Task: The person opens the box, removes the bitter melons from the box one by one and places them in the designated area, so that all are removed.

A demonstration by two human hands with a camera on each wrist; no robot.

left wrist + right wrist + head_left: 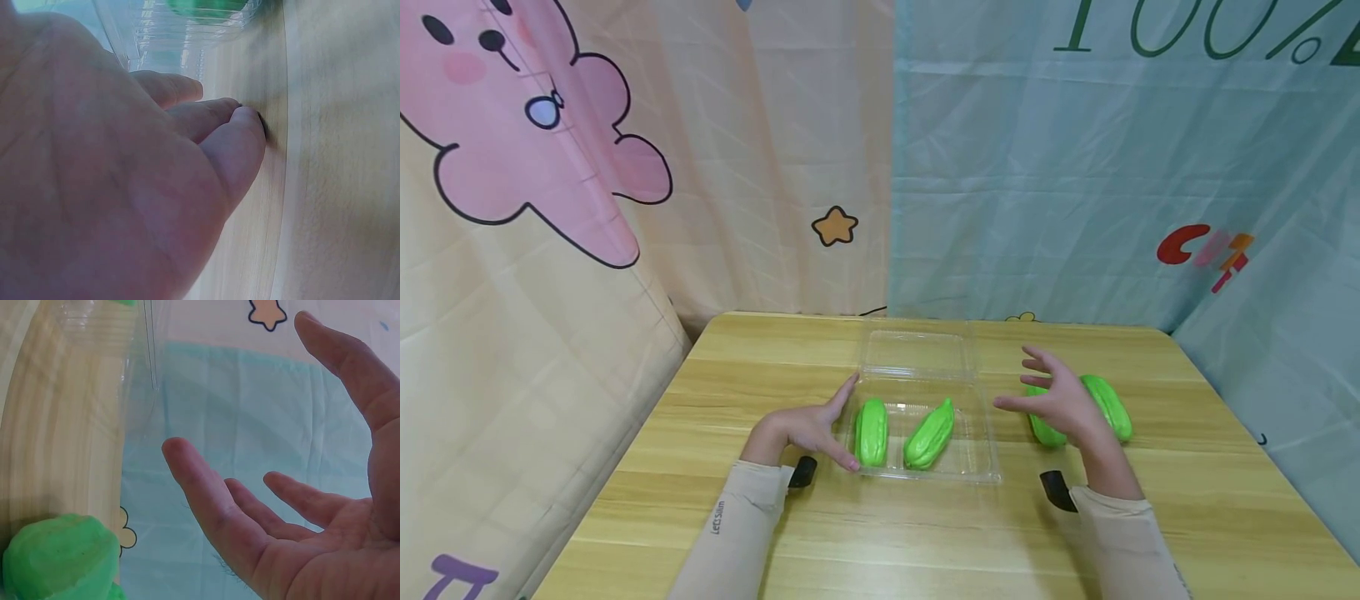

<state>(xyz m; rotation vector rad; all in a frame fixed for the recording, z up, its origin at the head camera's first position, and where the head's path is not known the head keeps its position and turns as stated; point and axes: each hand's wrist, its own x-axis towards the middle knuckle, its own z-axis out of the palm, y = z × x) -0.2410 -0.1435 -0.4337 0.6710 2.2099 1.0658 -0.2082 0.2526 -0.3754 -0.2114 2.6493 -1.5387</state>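
Observation:
A clear plastic box [990, 450] lies on the table with its lid [917, 352] folded back. Inside it are two glossy green ridged gourds, one upright at the left [872, 433] and one slanting near the middle [929, 435]. My left hand [801, 429] rests at the box's left side, thumb and fingers spread along the edge. To the right, my right hand [1063, 404] is raised with fingers spread and nothing held. It partly covers one green gourd [1047, 427] on the table; another gourd [1107, 407] lies beside that. A gourd [62, 559] shows below the hand in the right wrist view.
The wooden table [685, 467] ends at a back edge close behind the lid. Printed curtains [1037, 183] hang behind it and along both sides. Black wrist pieces [1058, 491] stick out from both sleeves.

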